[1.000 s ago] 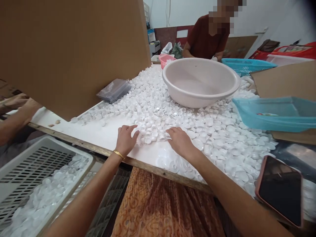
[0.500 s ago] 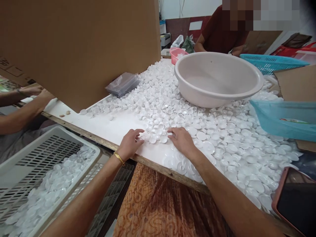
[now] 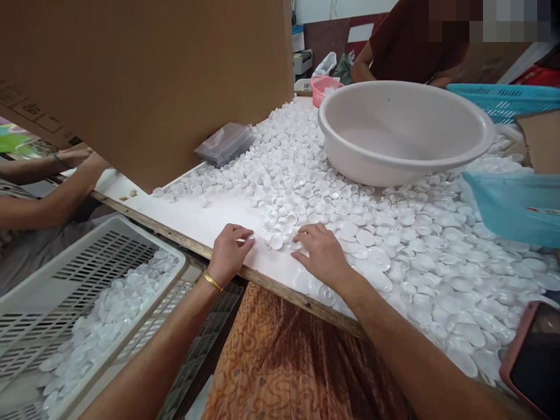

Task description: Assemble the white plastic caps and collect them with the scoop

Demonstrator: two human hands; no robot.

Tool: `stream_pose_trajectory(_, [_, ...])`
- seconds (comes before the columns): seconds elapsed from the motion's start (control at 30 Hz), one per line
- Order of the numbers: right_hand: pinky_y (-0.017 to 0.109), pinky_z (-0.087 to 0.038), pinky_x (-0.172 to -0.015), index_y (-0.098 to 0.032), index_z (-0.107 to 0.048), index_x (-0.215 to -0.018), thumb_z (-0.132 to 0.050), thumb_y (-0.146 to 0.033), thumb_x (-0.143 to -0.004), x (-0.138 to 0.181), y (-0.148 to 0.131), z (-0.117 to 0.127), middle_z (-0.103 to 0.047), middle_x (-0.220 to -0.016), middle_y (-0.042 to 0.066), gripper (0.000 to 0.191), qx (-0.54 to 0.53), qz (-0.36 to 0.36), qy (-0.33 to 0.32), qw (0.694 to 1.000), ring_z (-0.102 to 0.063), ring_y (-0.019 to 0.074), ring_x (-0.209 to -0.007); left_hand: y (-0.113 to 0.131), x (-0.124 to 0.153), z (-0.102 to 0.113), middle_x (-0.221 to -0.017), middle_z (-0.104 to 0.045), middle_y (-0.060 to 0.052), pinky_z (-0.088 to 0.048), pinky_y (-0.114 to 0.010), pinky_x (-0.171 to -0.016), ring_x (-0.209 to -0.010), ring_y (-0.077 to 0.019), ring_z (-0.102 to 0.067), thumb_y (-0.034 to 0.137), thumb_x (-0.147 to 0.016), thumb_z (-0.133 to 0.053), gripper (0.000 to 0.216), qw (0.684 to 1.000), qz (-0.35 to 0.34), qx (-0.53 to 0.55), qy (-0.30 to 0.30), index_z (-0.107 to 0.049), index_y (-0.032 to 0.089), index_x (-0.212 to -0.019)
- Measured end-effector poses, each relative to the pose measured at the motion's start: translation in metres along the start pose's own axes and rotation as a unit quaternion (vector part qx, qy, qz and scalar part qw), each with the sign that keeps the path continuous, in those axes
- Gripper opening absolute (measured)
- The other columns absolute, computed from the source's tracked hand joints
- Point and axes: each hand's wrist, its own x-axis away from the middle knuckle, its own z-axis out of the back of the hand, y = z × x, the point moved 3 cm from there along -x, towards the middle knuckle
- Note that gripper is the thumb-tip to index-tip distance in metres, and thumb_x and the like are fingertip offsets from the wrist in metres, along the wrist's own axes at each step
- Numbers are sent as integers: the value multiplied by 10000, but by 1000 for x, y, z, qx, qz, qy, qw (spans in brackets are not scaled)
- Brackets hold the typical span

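Small white round pieces (image 3: 301, 175), shaped like little cups and saucers, lie in a wide heap over the white table. At the heap's near edge, my left hand (image 3: 230, 252) has thumb and forefinger pinched on a small white piece (image 3: 251, 237), mostly hidden by the fingertips. My right hand (image 3: 321, 254) reaches in from the other side, thumb and fingers apart, fingertips beside a few white pieces. Between the two hands sits a small white cup-like piece (image 3: 276, 241). Clear-looking white discs (image 3: 326, 294) lie under my right wrist.
A large pale basin (image 3: 406, 166) rests on the heap. A cardboard box (image 3: 175, 87) stands at left, beside a plastic-wrapped pack (image 3: 225, 144). Below the table edge is a white crate (image 3: 175, 274) of white pieces. A phone (image 3: 536, 356) lies at right. Co-workers' arms (image 3: 56, 198) show at left and behind.
The view has shifted slightly, so things sit further right. My left fingers have closed together on a small piece. My right thumb has spread away from its fingers.
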Motion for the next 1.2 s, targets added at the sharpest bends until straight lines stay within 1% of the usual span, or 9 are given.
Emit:
stream_pose_trajectory(0.17, [350,-381,-813,-189,-622,-845,-539,-212,-819,-1,-1,-8,-599,-951,67,90,32,15,-34,999,-451,217,-949,4,6,-15,-939,-503,-45,-542,-273,-700,-804,-141,-560,215,-726,-543,110,998,-8,31,-45,-613,199,-809])
stream_pose_trajectory(0.37, [316,-356,-764,-185,-612,-811,-468,-224,-858,-1,1,-6,-623,-811,55,157,-5,-20,-37,999,-472,199,-896,-1,7,-11,-964,-471,-47,-494,-323,-744,-779,-155,-536,232,-701,-605,312,992,-32,-103,-58,-598,217,-1013])
stream_pose_trajectory(0.53, [289,-319,-711,-186,-602,-772,-410,-207,-879,0,-1,-10,-599,-735,46,221,8,-33,-72,997,-501,174,-837,0,6,-7,-923,-458,-35,-455,-327,-743,-720,-139,-526,161,-698,-548,380,988,-27,-126,-91,-560,214,-1074])
stream_pose_trajectory(0.67, [286,-300,-729,-200,-618,-817,-417,-245,-888,0,3,-15,-609,-761,43,217,-10,-50,-82,995,-519,158,-814,2,3,-3,-869,-502,-27,-437,-308,-749,-779,-149,-527,162,-676,-535,369,994,14,-1,-107,-559,192,-1043])
stream_pose_trajectory(0.77, [291,-289,-741,-204,-623,-808,-454,-226,-870,-1,5,-16,-620,-760,33,181,-17,-51,-81,995,-521,160,-829,4,4,-5,-801,-541,-9,-433,-260,-663,-738,-133,-530,234,-658,-575,318,971,80,155,-165,-544,164,-967])
stream_pose_trajectory(0.83, [297,-287,-747,-201,-623,-825,-447,-235,-877,-1,5,-13,-626,-783,32,186,-19,-51,-61,997,-520,161,-840,7,5,-7,-757,-551,1,-412,-237,-615,-680,-115,-516,255,-633,-604,255,960,96,181,-191,-543,152,-858])
stream_pose_trajectory(1.03, [314,-293,-786,-219,-600,-914,-567,-397,-807,3,-4,-3,-619,-885,13,210,-61,47,-79,994,-508,169,-884,8,5,-12,-661,-564,10,-393,-240,-588,-624,-121,-495,286,-654,-576,155,967,70,93,-225,-568,146,-721])
stream_pose_trajectory(1.1, [323,-296,-791,-221,-595,-931,-626,-432,-752,5,-5,-4,-611,-917,20,279,-52,68,-93,992,-499,183,-916,6,6,-11,-702,-588,3,-398,-247,-608,-645,-129,-503,282,-668,-561,160,970,56,57,-229,-600,153,-754])
stream_pose_trajectory(1.2, [323,-306,-774,-216,-595,-911,-636,-396,-754,6,-5,-9,-612,-896,23,242,-36,60,-110,991,-508,184,-905,5,7,-7,-805,-602,-14,-406,-259,-634,-681,-140,-518,285,-681,-557,238,975,32,-14,-221,-639,174,-875])
